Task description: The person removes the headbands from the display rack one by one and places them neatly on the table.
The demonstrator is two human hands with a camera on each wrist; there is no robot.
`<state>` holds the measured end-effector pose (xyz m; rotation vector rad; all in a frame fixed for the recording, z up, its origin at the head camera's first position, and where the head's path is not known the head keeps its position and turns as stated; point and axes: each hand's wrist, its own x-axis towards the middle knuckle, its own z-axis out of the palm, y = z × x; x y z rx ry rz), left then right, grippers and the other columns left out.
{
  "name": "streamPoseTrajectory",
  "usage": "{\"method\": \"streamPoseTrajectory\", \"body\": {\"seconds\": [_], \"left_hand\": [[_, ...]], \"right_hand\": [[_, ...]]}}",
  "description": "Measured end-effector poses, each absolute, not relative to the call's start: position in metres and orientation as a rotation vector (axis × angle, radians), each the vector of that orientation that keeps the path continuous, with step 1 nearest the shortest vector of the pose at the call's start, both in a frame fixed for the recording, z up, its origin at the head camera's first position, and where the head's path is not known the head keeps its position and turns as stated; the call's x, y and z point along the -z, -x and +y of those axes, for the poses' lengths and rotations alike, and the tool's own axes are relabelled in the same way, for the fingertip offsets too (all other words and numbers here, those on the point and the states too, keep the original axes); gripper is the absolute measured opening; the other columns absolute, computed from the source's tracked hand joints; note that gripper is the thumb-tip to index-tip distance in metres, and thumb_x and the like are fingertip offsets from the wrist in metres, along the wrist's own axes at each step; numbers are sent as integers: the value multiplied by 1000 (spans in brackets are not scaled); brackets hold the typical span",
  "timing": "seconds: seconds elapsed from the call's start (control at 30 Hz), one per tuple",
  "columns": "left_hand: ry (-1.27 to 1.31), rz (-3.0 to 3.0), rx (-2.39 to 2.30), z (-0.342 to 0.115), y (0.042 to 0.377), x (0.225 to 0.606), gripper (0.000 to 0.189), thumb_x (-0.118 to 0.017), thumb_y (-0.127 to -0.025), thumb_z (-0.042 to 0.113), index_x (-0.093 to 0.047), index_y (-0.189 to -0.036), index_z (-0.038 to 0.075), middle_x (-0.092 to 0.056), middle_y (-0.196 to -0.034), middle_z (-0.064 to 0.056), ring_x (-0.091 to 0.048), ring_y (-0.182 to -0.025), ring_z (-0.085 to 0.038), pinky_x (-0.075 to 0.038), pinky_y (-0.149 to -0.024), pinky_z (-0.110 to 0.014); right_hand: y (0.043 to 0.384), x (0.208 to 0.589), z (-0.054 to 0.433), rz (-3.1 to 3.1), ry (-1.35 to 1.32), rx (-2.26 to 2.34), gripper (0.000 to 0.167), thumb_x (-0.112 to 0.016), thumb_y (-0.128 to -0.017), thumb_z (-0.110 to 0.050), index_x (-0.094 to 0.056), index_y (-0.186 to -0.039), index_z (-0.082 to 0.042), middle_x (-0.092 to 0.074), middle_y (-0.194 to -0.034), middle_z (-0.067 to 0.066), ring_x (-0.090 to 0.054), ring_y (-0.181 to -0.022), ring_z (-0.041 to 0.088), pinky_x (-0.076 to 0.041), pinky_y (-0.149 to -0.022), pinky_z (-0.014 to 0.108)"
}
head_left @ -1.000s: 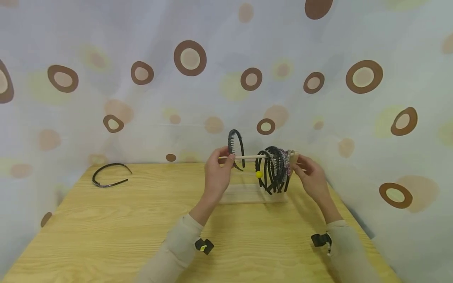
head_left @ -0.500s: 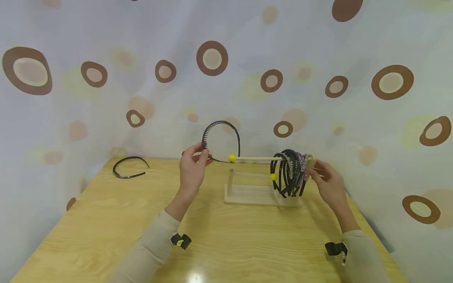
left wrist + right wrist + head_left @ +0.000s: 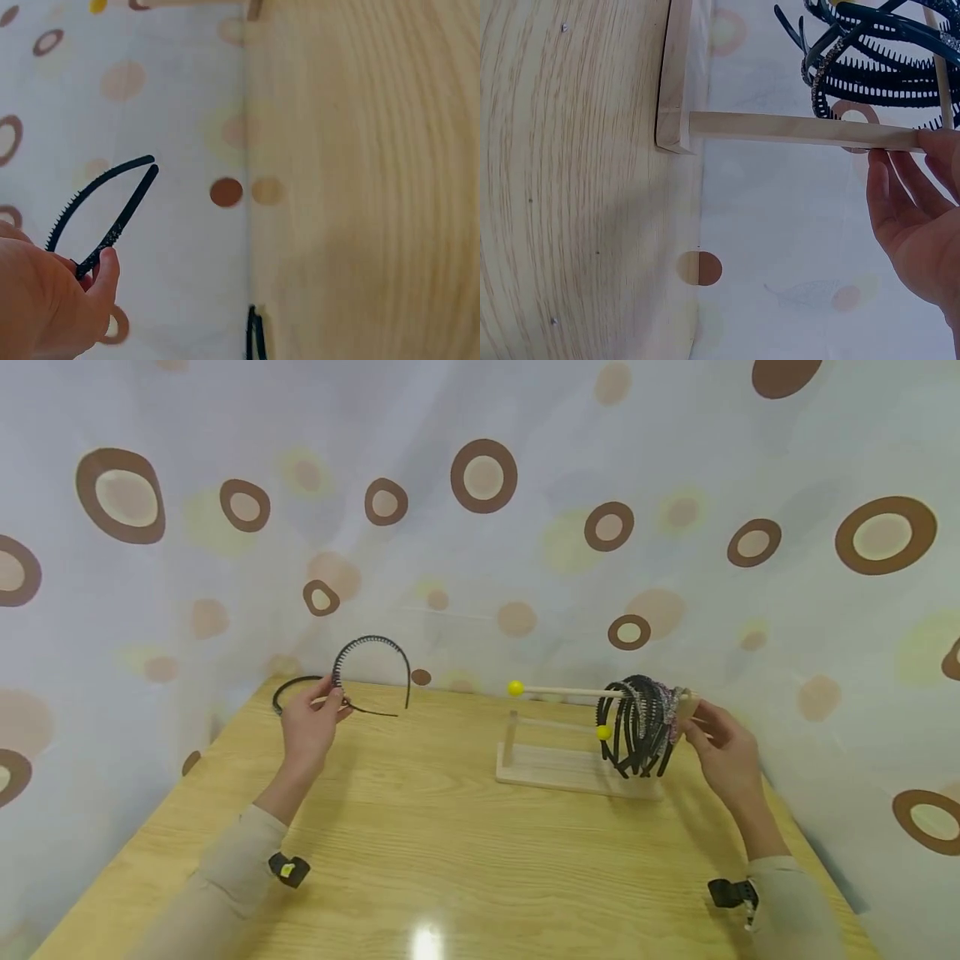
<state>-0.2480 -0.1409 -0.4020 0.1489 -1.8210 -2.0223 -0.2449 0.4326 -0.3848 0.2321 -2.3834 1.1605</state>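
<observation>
My left hand (image 3: pixel 310 727) pinches a black toothed headband (image 3: pixel 372 638) above the back left of the table. In the left wrist view this headband (image 3: pixel 135 201) stands out from between thumb and fingers, its two ends free. My right hand (image 3: pixel 726 762) grips the top of the upright (image 3: pixel 802 129) of a wooden rack (image 3: pixel 551 768). Several black and glittery headbands (image 3: pixel 637 727) hang bunched on the rack's right side. A yellow ball (image 3: pixel 515 688) caps the free left end of the rack's upper rod (image 3: pixel 566 692).
Another dark headband (image 3: pixel 288 682) lies on the table behind my left hand, partly hidden by it. A second yellow ball (image 3: pixel 603 732) sits in front of the bunch. A patterned curtain (image 3: pixel 480 568) rises behind the wooden table (image 3: pixel 450 843).
My left hand has drawn the headband off the left end of the upper rod and carried it left, near the headband on the table. My right hand keeps its grip on the rack.
</observation>
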Motion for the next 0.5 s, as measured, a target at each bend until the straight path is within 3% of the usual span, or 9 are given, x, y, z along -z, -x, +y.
{"method": "streamPoseTrajectory", "body": {"seconds": [0.13, 0.3, 0.5], "left_hand": [[-359, -1858, 2131, -190, 241, 417, 44, -54, -105, 3, -46, -148, -6, -54, -126, -18, -68, -90, -10, -55, -89, -29], [-585, -1837, 2299, -233, 230, 431, 53, -49, -107, 4, -30, -156, -5, -43, -140, -19, -63, -93, -11, -53, -94, -29], [-713, -1824, 2338, -254, 216, 441, 56, -47, -106, 1, -23, -156, -9, -30, -153, -28, -65, -90, -13, -50, -97, -30]], "right_hand": [[246, 388, 434, -2385, -237, -1153, 47, -63, -104, -18, -52, -147, -1, -60, -132, 19, -55, -105, -7, -48, -82, 9], [248, 389, 435, -2368, -249, -1152, 47, -65, -103, -17, -54, -146, -3, -62, -131, 16, -56, -104, -6, -49, -80, 10], [248, 388, 433, -2368, -230, -1159, 46, -65, -103, -20, -56, -146, -7, -64, -127, 4, -57, -103, -6, -48, -79, 9]]}}
